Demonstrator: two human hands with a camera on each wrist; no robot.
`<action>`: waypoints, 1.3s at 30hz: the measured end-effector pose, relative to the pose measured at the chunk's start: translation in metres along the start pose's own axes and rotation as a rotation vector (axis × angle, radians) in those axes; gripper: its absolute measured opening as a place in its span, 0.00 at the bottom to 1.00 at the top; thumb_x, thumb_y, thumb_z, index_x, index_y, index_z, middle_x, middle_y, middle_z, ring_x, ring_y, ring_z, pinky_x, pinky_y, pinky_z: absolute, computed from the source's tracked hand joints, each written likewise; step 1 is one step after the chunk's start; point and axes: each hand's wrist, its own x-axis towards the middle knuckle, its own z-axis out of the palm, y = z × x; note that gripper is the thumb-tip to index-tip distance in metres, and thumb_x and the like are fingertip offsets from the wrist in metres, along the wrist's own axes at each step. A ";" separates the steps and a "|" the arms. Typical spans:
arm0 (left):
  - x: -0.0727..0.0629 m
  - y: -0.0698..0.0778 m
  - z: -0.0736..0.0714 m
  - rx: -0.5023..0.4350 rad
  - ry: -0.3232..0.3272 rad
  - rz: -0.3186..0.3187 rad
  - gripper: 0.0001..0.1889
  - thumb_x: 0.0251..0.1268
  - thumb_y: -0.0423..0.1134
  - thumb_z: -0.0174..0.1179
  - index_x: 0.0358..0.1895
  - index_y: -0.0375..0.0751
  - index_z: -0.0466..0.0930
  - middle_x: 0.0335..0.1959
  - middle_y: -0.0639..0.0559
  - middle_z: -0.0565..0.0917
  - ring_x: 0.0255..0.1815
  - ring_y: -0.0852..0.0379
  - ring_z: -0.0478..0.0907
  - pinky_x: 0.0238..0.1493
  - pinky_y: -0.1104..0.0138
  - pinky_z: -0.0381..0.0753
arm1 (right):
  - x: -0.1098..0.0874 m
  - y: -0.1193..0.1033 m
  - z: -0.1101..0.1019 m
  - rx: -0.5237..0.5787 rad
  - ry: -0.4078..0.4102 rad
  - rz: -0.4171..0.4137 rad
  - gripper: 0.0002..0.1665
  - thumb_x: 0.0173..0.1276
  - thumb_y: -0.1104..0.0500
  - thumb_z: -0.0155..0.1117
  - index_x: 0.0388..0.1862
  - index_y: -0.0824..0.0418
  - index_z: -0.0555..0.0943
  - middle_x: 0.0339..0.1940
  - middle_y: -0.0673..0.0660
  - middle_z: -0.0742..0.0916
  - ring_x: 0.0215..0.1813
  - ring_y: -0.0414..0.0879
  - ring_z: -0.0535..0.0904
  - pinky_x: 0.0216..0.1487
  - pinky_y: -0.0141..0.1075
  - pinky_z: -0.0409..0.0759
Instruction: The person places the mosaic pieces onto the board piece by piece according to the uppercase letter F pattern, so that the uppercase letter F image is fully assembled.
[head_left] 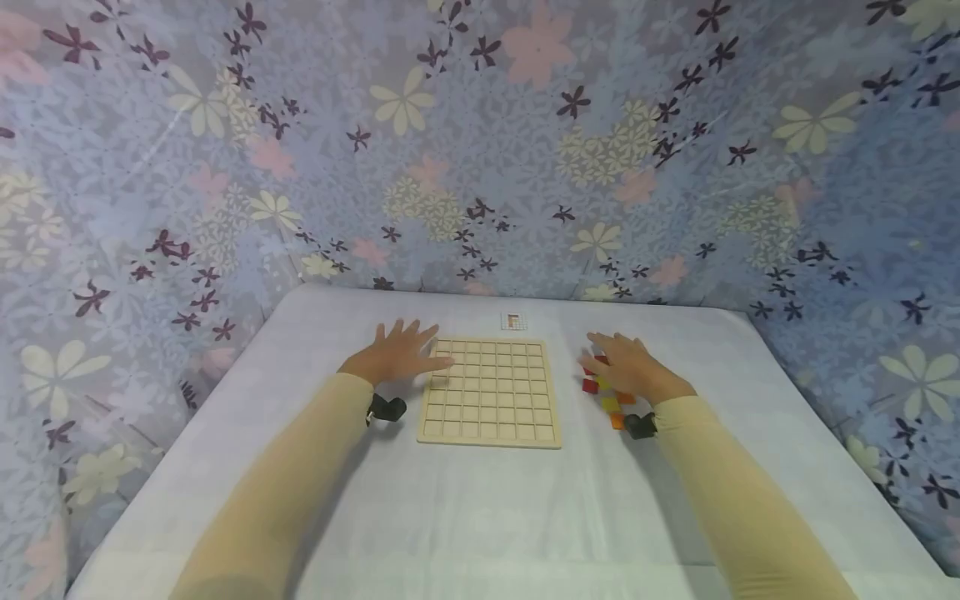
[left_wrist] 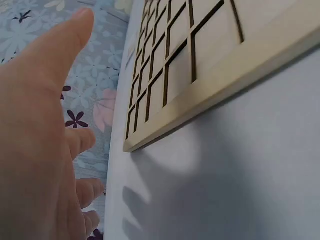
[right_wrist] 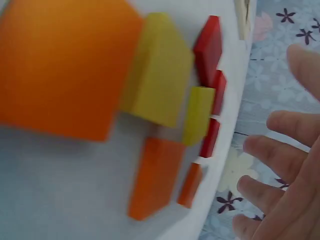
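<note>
A square wooden grid board (head_left: 491, 392) with rows of shallow cells lies mid-table. My left hand (head_left: 399, 352) hovers spread at its left edge, the thumb over the board's upper left cells; in the left wrist view the hand (left_wrist: 35, 135) is empty beside the wooden frame (left_wrist: 200, 92). To the right of the board lies a group of small coloured tiles: red tiles (right_wrist: 209, 50), yellow tiles (right_wrist: 162, 75) and orange tiles (right_wrist: 157, 177). Above them, my right hand (head_left: 630, 367) is spread with nothing in it, partly hiding the group in the head view.
A small printed card (head_left: 513, 321) with a coloured grid pattern lies behind the board. White cloth (head_left: 487, 517) covers the table. Flower-patterned fabric (head_left: 480, 167) hangs at the back and both sides. A dark wrist strap piece (head_left: 387, 408) sits on each wrist.
</note>
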 end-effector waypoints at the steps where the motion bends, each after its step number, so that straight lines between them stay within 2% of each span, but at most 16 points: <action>1: 0.000 0.000 0.002 -0.025 0.001 0.003 0.55 0.69 0.81 0.43 0.88 0.48 0.46 0.85 0.32 0.45 0.83 0.27 0.34 0.74 0.32 0.24 | 0.000 0.001 0.001 0.005 -0.006 0.004 0.43 0.85 0.41 0.54 0.84 0.68 0.60 0.80 0.72 0.67 0.81 0.76 0.48 0.78 0.67 0.38; 3: 0.002 -0.001 0.008 -0.043 0.009 0.014 0.56 0.70 0.81 0.42 0.88 0.44 0.46 0.85 0.32 0.45 0.83 0.28 0.35 0.76 0.33 0.27 | 0.001 0.004 0.003 0.014 -0.014 0.017 0.41 0.85 0.45 0.56 0.84 0.68 0.61 0.80 0.72 0.67 0.81 0.75 0.49 0.78 0.67 0.43; 7: 0.002 0.001 0.020 -0.080 0.036 0.013 0.59 0.70 0.81 0.43 0.87 0.38 0.43 0.85 0.31 0.44 0.84 0.31 0.36 0.78 0.38 0.30 | 0.005 0.007 0.009 0.023 -0.016 0.010 0.37 0.84 0.51 0.60 0.82 0.67 0.65 0.76 0.72 0.72 0.78 0.70 0.62 0.76 0.65 0.57; 10: 0.000 0.003 0.029 -0.082 0.078 -0.016 0.61 0.68 0.81 0.46 0.86 0.33 0.42 0.85 0.31 0.45 0.84 0.31 0.37 0.80 0.41 0.33 | 0.007 0.008 0.014 0.023 -0.023 -0.015 0.34 0.81 0.56 0.64 0.80 0.67 0.69 0.71 0.70 0.77 0.71 0.65 0.72 0.73 0.62 0.66; 14: -0.001 0.005 0.038 -0.059 0.118 -0.034 0.63 0.67 0.81 0.47 0.85 0.31 0.44 0.84 0.30 0.47 0.84 0.31 0.39 0.80 0.42 0.35 | 0.008 0.008 0.019 0.023 -0.025 -0.048 0.25 0.79 0.61 0.67 0.72 0.65 0.78 0.61 0.65 0.84 0.60 0.61 0.78 0.67 0.58 0.75; 17: -0.001 0.005 0.044 -0.064 0.110 -0.030 0.63 0.65 0.82 0.49 0.86 0.34 0.44 0.84 0.30 0.46 0.84 0.32 0.38 0.80 0.42 0.33 | 0.008 0.009 0.022 0.018 -0.014 -0.063 0.22 0.79 0.63 0.66 0.69 0.64 0.81 0.64 0.65 0.84 0.65 0.62 0.78 0.69 0.58 0.73; 20: -0.003 0.006 0.048 -0.062 0.111 -0.030 0.63 0.63 0.82 0.52 0.87 0.38 0.45 0.84 0.31 0.45 0.84 0.32 0.37 0.80 0.43 0.32 | 0.008 0.008 0.022 0.017 -0.002 -0.058 0.23 0.78 0.64 0.66 0.70 0.65 0.81 0.72 0.65 0.79 0.75 0.64 0.71 0.74 0.59 0.66; 22: -0.004 0.006 0.049 -0.056 0.117 -0.028 0.63 0.63 0.81 0.54 0.87 0.38 0.46 0.85 0.31 0.45 0.84 0.33 0.37 0.80 0.44 0.31 | 0.007 0.006 0.022 0.021 0.008 -0.054 0.24 0.78 0.64 0.66 0.70 0.66 0.81 0.75 0.65 0.77 0.77 0.64 0.68 0.75 0.59 0.64; 26: -0.005 0.005 0.053 -0.017 0.118 -0.020 0.63 0.62 0.81 0.54 0.87 0.38 0.47 0.85 0.31 0.44 0.84 0.33 0.36 0.80 0.44 0.31 | 0.005 0.003 0.021 0.037 0.015 -0.037 0.23 0.76 0.65 0.68 0.68 0.65 0.83 0.72 0.64 0.80 0.74 0.62 0.72 0.73 0.58 0.67; 33: -0.008 0.005 0.056 0.003 0.123 -0.002 0.62 0.62 0.80 0.55 0.86 0.37 0.48 0.85 0.32 0.45 0.84 0.33 0.36 0.80 0.44 0.31 | 0.002 0.003 0.021 0.097 0.046 0.021 0.21 0.73 0.65 0.72 0.64 0.61 0.87 0.59 0.61 0.87 0.62 0.57 0.79 0.69 0.58 0.74; 39: -0.007 0.005 0.057 -0.007 0.132 0.014 0.62 0.64 0.78 0.56 0.86 0.35 0.48 0.85 0.34 0.45 0.85 0.35 0.36 0.81 0.47 0.31 | -0.001 0.002 0.021 0.138 0.082 0.021 0.19 0.73 0.66 0.72 0.61 0.61 0.88 0.56 0.58 0.89 0.59 0.55 0.81 0.66 0.56 0.77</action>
